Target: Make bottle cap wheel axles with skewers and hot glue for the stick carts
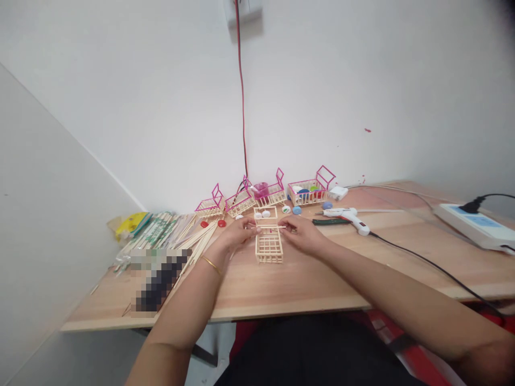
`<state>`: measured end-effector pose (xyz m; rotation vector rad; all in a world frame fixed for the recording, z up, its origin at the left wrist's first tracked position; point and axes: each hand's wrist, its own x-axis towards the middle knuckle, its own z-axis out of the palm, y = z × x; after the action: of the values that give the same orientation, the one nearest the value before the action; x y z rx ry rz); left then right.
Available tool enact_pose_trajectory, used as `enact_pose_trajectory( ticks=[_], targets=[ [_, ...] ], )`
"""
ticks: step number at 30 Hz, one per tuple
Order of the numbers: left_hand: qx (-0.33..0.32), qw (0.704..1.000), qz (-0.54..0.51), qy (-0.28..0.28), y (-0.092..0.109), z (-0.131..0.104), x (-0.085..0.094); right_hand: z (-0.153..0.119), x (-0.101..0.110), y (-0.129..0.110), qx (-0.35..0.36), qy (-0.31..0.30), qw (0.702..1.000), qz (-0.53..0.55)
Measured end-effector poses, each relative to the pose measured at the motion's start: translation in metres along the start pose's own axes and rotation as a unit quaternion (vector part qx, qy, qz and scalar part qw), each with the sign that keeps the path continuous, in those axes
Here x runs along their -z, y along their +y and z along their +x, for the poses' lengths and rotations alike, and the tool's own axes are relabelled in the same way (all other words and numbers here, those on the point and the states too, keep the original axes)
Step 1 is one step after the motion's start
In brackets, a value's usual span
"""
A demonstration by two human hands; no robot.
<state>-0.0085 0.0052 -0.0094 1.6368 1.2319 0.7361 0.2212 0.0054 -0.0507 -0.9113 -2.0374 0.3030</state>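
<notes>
A small basket-like frame of pale wooden sticks [269,248] stands on the table between my hands. Across its top runs a thin wooden stick [271,227]. My left hand [238,234] is closed in a pinch at the stick's left end, beside the frame. At the right end, the fingers of my right hand [300,232] pinch the same stick. White round caps [266,214] show at the frame's far end. Whether the stick touches the frame I cannot tell.
Behind stand several similar stick baskets with pink trim [308,193]. A white glue gun [348,217] and green-handled pliers [328,221] lie to the right, near a power strip [478,225]. Bundled sticks [156,236] and a blurred-out dark object [161,284] lie left.
</notes>
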Motion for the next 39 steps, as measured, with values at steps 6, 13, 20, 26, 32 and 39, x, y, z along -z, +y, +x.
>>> enact_pose_trajectory(
  ticks=[6,13,20,26,32,39],
  targets=[
    [0.005,1.0,0.0,-0.02,-0.0043,0.0016,-0.0003,0.0001,-0.0001,0.0003,0.005,0.001,1.0,-0.001],
    [0.009,0.999,-0.015,-0.031,-0.001,-0.0008,-0.0004,0.0003,0.0006,-0.0006,0.001,0.0,1.0,-0.002],
    [0.02,0.999,-0.028,-0.006,-0.0012,-0.0001,0.0044,-0.0001,0.0015,-0.0015,-0.001,0.002,1.0,0.003],
    [0.026,0.999,-0.045,0.008,-0.002,0.0013,0.0046,0.0006,0.0025,-0.0016,-0.009,-0.009,1.0,0.001],
    [0.017,0.998,-0.055,0.009,-0.0025,0.0018,0.0058,0.0,0.0041,-0.0022,-0.015,-0.014,1.0,-0.018],
    [0.009,0.999,-0.046,0.02,-0.0052,0.0038,0.0061,-0.0004,0.0037,0.0001,0.004,-0.005,1.0,-0.022]
  ],
)
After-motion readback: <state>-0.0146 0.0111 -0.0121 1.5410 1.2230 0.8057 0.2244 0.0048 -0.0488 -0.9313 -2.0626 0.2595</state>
